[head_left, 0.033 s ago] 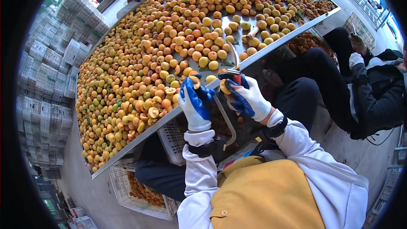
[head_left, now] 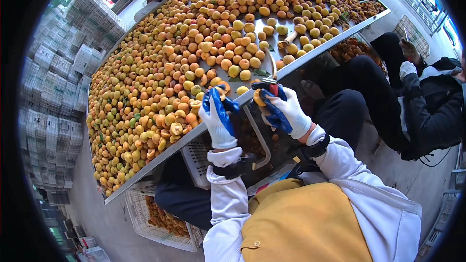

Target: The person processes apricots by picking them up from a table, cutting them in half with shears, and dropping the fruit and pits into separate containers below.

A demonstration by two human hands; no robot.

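Blue-and-white work gloves cover both hands at the table's near edge. My left hand (head_left: 217, 119) is closed round an apricot piece (head_left: 223, 87), showing between thumb and fingers. A little to the right, my right hand (head_left: 287, 111) grips a tool with a red handle (head_left: 274, 89); a slim, curved, tan-coloured part extends from it over the table edge. An apricot half (head_left: 259, 98) is also held in the right-hand fingers. Beyond the hands, whole apricots (head_left: 226, 64) cover the metal table (head_left: 233, 84), with a few split ones (head_left: 175, 128) near the edge.
Beneath the table edge sits a white plastic crate (head_left: 195, 162). Another crate (head_left: 141, 223) holding apricot pieces stands on the floor at lower left. A co-worker in dark clothes (head_left: 432, 102) sits at the right. Stacked crates (head_left: 51, 131) rise at the left.
My left hand has shifted slightly left, away from my right hand, with the apricot piece. The right hand stays almost in place, still holding the tool and apricot half.
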